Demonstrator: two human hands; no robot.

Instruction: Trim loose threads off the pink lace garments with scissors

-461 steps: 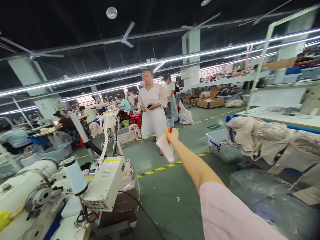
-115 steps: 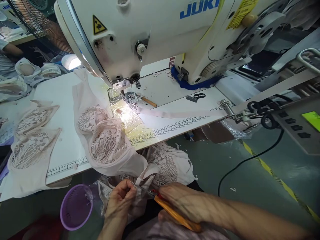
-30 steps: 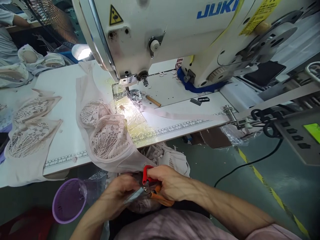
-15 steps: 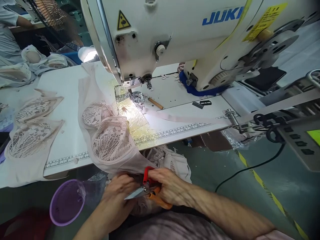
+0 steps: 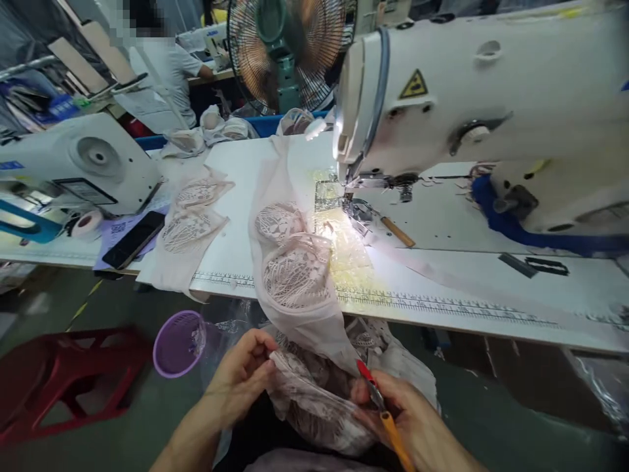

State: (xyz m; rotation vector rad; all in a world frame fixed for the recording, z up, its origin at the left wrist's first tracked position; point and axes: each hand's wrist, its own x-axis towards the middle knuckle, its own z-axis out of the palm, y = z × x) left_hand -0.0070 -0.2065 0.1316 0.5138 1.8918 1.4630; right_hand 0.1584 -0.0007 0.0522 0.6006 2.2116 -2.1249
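we have swung our view to the left since half a second ago: the sewing machine (image 5: 481, 105) now sits up and to the right of our hands, and a fan (image 5: 289, 49), a second machine (image 5: 83, 157) and a red stool (image 5: 69, 380) have come into view. the snips (image 5: 381, 410), which lay across between our two hands with their blades parted, are now upright in our right hand (image 5: 413, 426), red tip up, and they no longer meet the left hand. we judge that the cut on this piece is done and the piece is being moved on.

our left hand (image 5: 240, 380) is pinched shut on the edge of the lace garment (image 5: 309, 400), which lies bunched in our lap between the two hands. our right hand is closed around the orange handle of the snips, its fingers also resting on the same cloth.

counting: one pair of snips; one lace piece in hand; one more lace piece (image 5: 289, 262) draped over the table (image 5: 236, 170) edge just above our grip; two lace cups (image 5: 189, 216) further up to the left; one purple basket (image 5: 179, 334) just left of our left hand; one phone (image 5: 132, 239) beyond it; one person (image 5: 162, 59) at the far bench.
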